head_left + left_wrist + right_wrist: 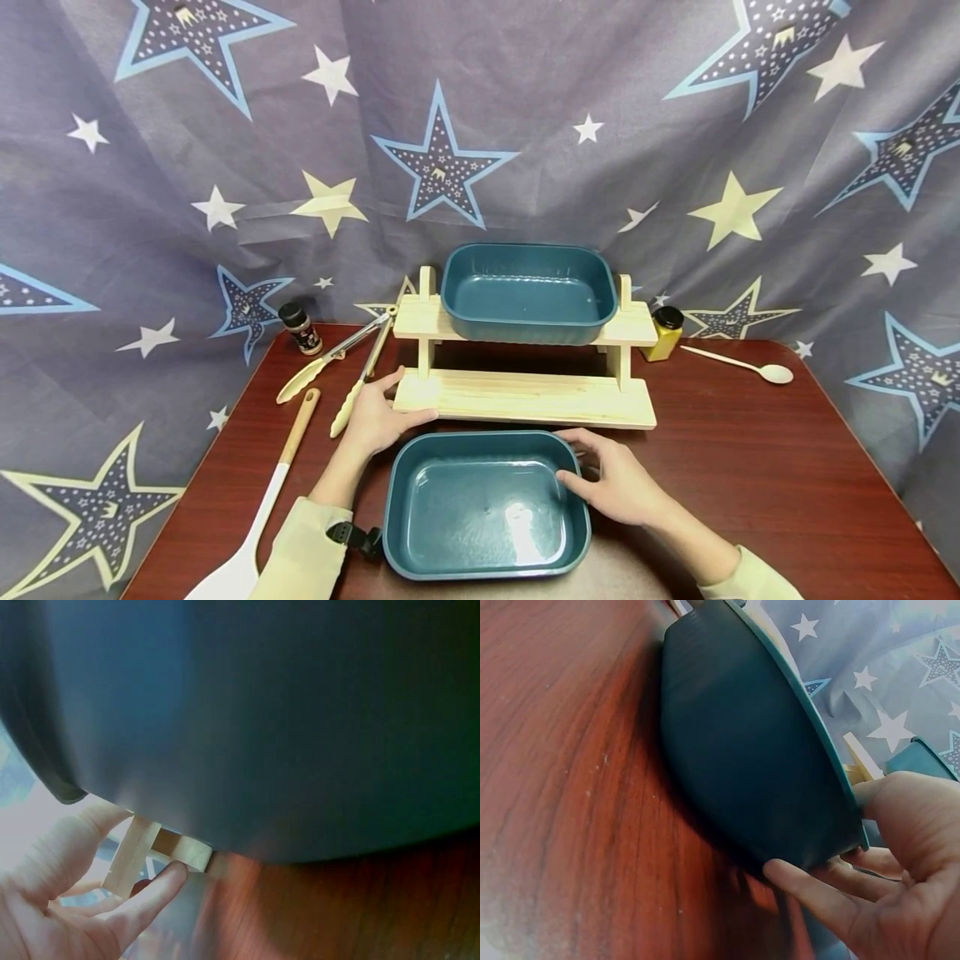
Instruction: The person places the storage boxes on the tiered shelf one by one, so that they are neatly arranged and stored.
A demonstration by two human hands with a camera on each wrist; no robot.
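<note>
A teal rectangular baking dish (480,517) sits at the front of the table. My right hand (622,479) grips its far right corner, thumb over the rim and fingers against the outer wall; the right wrist view shows fingertips (784,874) low on that wall. A two-tier wooden rack (525,398) stands just behind the dish. My left hand (377,418) holds the left end of its lower tier, thumb along the front edge. In the left wrist view the dish's side (262,712) hides much of the rack. Another teal dish (528,296) rests on the upper tier.
Left of the rack lie tongs (347,408), a spatula (281,471) with a wooden handle, and a black-capped spice jar (300,327). At the right are a yellow jar (663,335) and a white spoon (772,373). A star-patterned curtain (525,192) hangs behind.
</note>
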